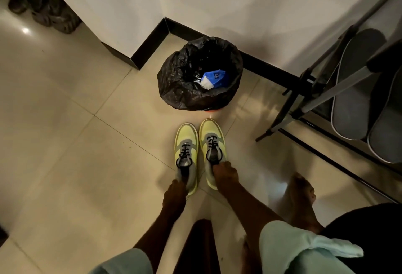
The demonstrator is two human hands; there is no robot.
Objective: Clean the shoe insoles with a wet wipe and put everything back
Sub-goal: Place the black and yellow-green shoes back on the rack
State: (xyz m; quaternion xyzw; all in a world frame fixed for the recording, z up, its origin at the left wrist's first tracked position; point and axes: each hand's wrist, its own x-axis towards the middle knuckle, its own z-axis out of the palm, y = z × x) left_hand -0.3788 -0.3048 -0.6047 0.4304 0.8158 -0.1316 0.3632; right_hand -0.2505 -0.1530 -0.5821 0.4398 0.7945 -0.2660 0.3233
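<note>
Two neon-yellow and grey sneakers with black laces stand side by side on the tiled floor, toes pointing at a bin. My left hand (175,194) grips the heel of the left sneaker (186,149). My right hand (225,175) grips the heel opening of the right sneaker (212,141). The insoles are hidden inside the shoes. A blue wipe packet with a white wipe (214,80) lies inside the bin. No wipe is in either hand.
The bin with a black bag (174,82) stands just beyond the shoes near the wall corner. A metal shoe rack (304,104) with grey slippers (356,91) stands at the right. Dark sandals (41,6) lie at the far left. My bare foot (302,195) is at the right.
</note>
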